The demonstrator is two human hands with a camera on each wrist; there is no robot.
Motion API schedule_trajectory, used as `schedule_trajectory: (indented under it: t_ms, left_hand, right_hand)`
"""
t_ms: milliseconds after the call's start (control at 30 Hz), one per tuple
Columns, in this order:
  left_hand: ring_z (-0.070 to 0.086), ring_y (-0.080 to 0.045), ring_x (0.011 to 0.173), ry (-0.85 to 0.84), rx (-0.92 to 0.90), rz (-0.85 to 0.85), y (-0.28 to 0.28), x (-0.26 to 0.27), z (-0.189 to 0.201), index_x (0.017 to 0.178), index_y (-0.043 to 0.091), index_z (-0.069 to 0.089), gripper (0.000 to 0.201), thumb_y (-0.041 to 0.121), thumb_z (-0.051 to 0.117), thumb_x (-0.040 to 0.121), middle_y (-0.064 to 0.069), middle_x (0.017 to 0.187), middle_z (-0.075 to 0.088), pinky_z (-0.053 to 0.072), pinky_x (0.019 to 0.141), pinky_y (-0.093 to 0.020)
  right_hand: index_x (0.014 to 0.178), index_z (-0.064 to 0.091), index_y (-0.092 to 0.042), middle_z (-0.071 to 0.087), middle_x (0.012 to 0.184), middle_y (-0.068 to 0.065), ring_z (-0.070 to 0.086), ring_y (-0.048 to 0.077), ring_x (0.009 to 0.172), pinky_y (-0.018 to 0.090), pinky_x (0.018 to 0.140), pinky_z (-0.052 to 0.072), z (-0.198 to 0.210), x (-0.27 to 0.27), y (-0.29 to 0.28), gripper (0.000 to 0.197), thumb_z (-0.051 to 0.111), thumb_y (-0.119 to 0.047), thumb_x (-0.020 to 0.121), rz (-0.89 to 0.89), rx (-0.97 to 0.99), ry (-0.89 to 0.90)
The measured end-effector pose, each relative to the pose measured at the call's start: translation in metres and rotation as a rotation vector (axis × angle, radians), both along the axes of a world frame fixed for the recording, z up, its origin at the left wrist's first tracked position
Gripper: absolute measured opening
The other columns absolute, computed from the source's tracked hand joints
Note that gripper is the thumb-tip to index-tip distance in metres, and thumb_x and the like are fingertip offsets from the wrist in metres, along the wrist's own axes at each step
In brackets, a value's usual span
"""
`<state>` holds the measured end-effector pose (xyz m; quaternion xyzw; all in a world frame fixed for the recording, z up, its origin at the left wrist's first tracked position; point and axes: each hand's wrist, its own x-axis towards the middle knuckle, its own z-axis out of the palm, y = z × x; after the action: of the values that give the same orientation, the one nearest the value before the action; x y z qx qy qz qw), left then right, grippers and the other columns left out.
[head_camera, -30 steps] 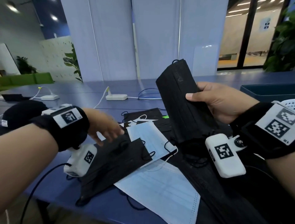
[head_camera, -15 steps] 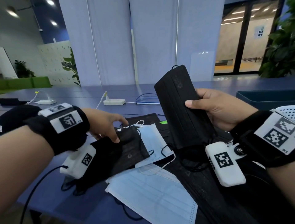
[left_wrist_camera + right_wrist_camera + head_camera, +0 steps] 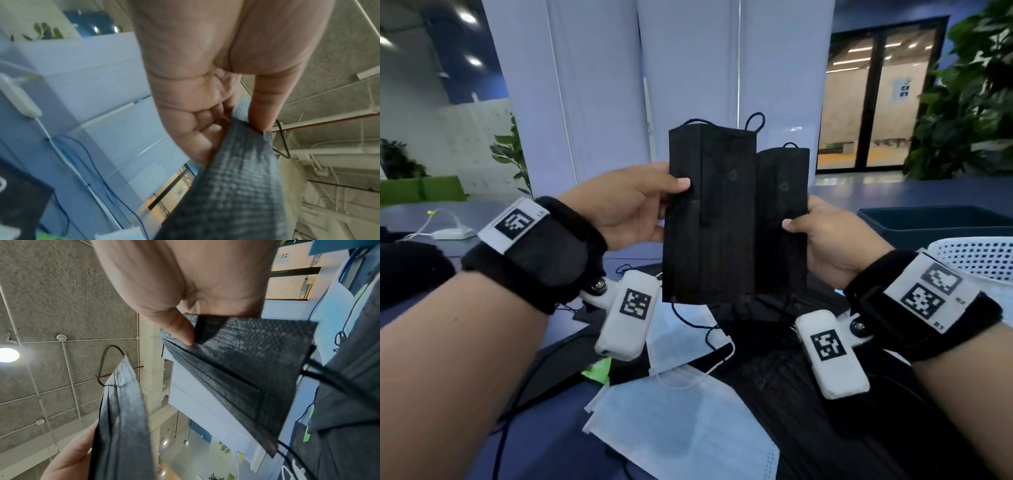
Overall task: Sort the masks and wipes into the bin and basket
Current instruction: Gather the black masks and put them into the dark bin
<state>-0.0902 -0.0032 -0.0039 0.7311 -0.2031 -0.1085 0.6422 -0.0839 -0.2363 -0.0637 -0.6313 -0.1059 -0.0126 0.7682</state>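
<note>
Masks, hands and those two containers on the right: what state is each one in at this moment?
Left hand: pinches a black mask, held upright.
Left black mask: lifted off the table, overlapping the other.
Right hand: grips the second black mask.
Right black mask: upright, partly behind the first.
Blue masks: lying flat on the table, unsorted.
Dark bin: contents hidden.
White basket: contents out of sight.

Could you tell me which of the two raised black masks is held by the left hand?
The taller black mask nearer the camera, pinched by the left hand. It overlaps the shorter black mask, which the right hand holds.
</note>
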Motion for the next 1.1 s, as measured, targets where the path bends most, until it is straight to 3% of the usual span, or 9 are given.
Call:
schedule_trajectory:
  t_ms: [67,167,367,533,667,733,867,967,1100]
  left_hand:
    - [0.059,-0.016,0.092,0.028,-0.076,0.004,-0.011,0.003,-0.006,0.116,0.017,0.059,0.029,0.014,0.051,0.089,-0.003,0.106,0.063,0.055,0.077,-0.034]
    - [0.063,-0.014,0.086,0.077,-0.154,0.064,-0.029,0.008,-0.018,0.121,0.013,0.058,0.03,0.011,0.044,0.095,-0.004,0.105,0.064,0.06,0.072,-0.033]
    - [0.06,-0.019,0.095,0.135,-0.067,0.186,-0.044,0.02,-0.04,0.117,0.006,0.06,0.026,0.01,0.05,0.094,-0.008,0.109,0.065,0.051,0.089,-0.036]
    - [0.061,-0.024,0.106,0.192,-0.039,0.116,-0.042,0.018,-0.047,0.128,0.01,0.056,0.035,0.019,0.053,0.094,-0.01,0.125,0.063,0.051,0.093,-0.045]
    - [0.069,-0.018,0.08,0.136,-0.134,0.097,-0.043,0.013,-0.045,0.108,0.006,0.061,0.018,0.007,0.05,0.094,-0.011,0.101,0.068,0.059,0.076,-0.033]
    - [0.07,-0.017,0.07,0.117,-0.175,0.117,-0.043,0.011,-0.043,0.11,0.003,0.059,0.019,0.004,0.048,0.094,-0.013,0.095,0.067,0.059,0.066,-0.031]
    - [0.067,-0.02,0.08,0.061,-0.104,0.162,-0.031,0.001,-0.039,0.114,0.007,0.057,0.02,0.01,0.05,0.095,-0.01,0.096,0.067,0.06,0.073,-0.035]
    - [0.066,-0.015,0.076,0.095,0.066,0.256,-0.002,-0.01,-0.036,0.09,0.017,0.055,0.009,0.026,0.055,0.092,-0.001,0.083,0.065,0.058,0.067,-0.033]
    - [0.059,-0.022,0.094,0.231,0.452,0.442,0.048,-0.009,-0.042,0.111,0.015,0.055,0.026,0.032,0.056,0.091,-0.009,0.105,0.058,0.048,0.086,-0.042]
  right_hand:
    - [0.111,0.055,-0.009,0.064,0.114,0.017,0.065,0.027,0.096,0.04,0.08,0.056,-0.001,-0.002,0.003,0.031,0.034,0.006,0.094,0.033,0.039,0.029]
    - [0.121,0.055,-0.004,0.065,0.108,0.017,0.066,0.024,0.083,0.036,0.072,0.058,-0.003,-0.008,0.009,0.035,0.033,0.003,0.095,0.16,0.112,0.066]
    - [0.121,0.056,-0.005,0.067,0.1,0.012,0.066,0.021,0.079,0.034,0.07,0.058,0.0,-0.015,0.012,0.036,0.031,-0.011,0.097,0.323,0.24,0.09]
    - [0.122,0.059,-0.005,0.067,0.105,0.013,0.068,0.023,0.082,0.035,0.072,0.058,-0.003,-0.015,0.013,0.04,0.034,-0.025,0.097,0.349,0.159,0.145]
    - [0.128,0.056,-0.018,0.066,0.121,0.01,0.065,0.023,0.108,0.042,0.09,0.053,-0.004,-0.018,0.013,0.059,0.024,-0.054,0.095,0.463,0.045,0.127]
    - [0.13,0.054,-0.013,0.063,0.125,0.012,0.064,0.023,0.107,0.041,0.087,0.054,-0.007,-0.018,0.017,0.05,0.039,-0.042,0.092,0.432,0.021,0.082]
    - [0.123,0.05,-0.002,0.064,0.111,0.017,0.067,0.023,0.089,0.037,0.075,0.059,-0.011,-0.015,0.023,0.032,0.045,0.003,0.092,0.314,0.048,-0.019]
    - [0.104,0.056,-0.005,0.065,0.098,0.016,0.067,0.02,0.077,0.032,0.071,0.06,-0.011,-0.015,0.027,0.021,0.043,0.007,0.092,0.296,0.015,-0.045]
    - [0.104,0.056,-0.008,0.065,0.087,0.014,0.067,0.017,0.063,0.03,0.058,0.059,-0.01,-0.016,0.024,0.019,0.045,0.002,0.093,0.253,-0.018,-0.018]
